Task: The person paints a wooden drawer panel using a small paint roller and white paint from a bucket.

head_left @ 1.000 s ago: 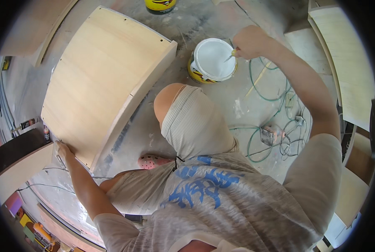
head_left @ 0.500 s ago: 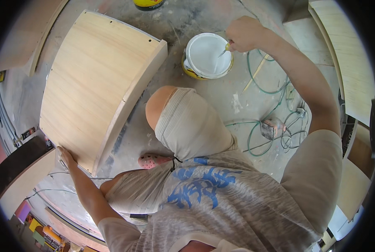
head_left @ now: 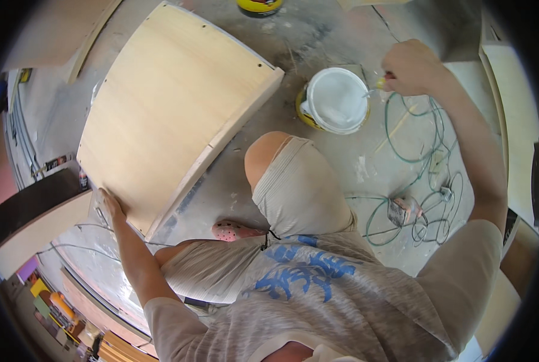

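A putty knife with a yellow handle (head_left: 380, 83) is closed in my right hand (head_left: 413, 65). Its small metal tip, slightly blurred, is at the right rim of a bucket (head_left: 341, 99) of white paste. To the left lies a large curved panel of pale wood (head_left: 173, 114), with dark screw holes along its far edge. My left hand (head_left: 114, 208) rests at the near left corner of this panel, fingers stretched along its edge. What lies under those fingers is partly hidden.
Green and dark cables (head_left: 396, 145) coil on the floor at the right, around a small worn box-shaped device (head_left: 404, 211). A thin wooden stick (head_left: 396, 128) lies near them. A yellow container (head_left: 260, 6) stands at the far edge. More curved panels (head_left: 514, 120) stand at the right.
My right hand has drawn the putty knife from over the paste to the bucket's right rim. The view has shifted, and my left hand stays at the panel's corner.
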{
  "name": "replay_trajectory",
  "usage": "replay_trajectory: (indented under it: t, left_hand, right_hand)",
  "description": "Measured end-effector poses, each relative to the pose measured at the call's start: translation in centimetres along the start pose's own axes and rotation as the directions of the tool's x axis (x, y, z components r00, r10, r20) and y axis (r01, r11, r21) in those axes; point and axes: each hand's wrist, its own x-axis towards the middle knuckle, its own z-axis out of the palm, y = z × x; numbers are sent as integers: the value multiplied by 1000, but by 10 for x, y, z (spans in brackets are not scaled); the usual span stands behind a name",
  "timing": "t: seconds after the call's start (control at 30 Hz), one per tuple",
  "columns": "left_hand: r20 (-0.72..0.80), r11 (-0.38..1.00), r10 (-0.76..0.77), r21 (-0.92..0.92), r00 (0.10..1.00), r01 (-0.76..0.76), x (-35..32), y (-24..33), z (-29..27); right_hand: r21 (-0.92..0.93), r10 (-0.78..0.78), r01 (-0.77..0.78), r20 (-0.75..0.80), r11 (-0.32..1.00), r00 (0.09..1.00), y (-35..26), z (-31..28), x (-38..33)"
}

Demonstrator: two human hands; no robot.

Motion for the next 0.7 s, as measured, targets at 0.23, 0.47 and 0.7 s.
replay_trajectory:
  t: [0.23, 0.47, 0.7]
  left_hand:
    - [26, 1000, -10, 19, 1000, 9, 17, -11, -4]
    - [114, 998, -8, -62, 993, 15, 18, -16, -18]
    - [148, 992, 7, -126, 989, 11, 15, -16, 8]
  right_hand:
    - [-73, 23, -10, 177, 997, 984, -1, 24, 17]
    - [-66, 123, -110, 220, 992, 968, 12, -26, 20]
    - [-58, 38, -24, 241, 998, 970, -10, 28, 13]
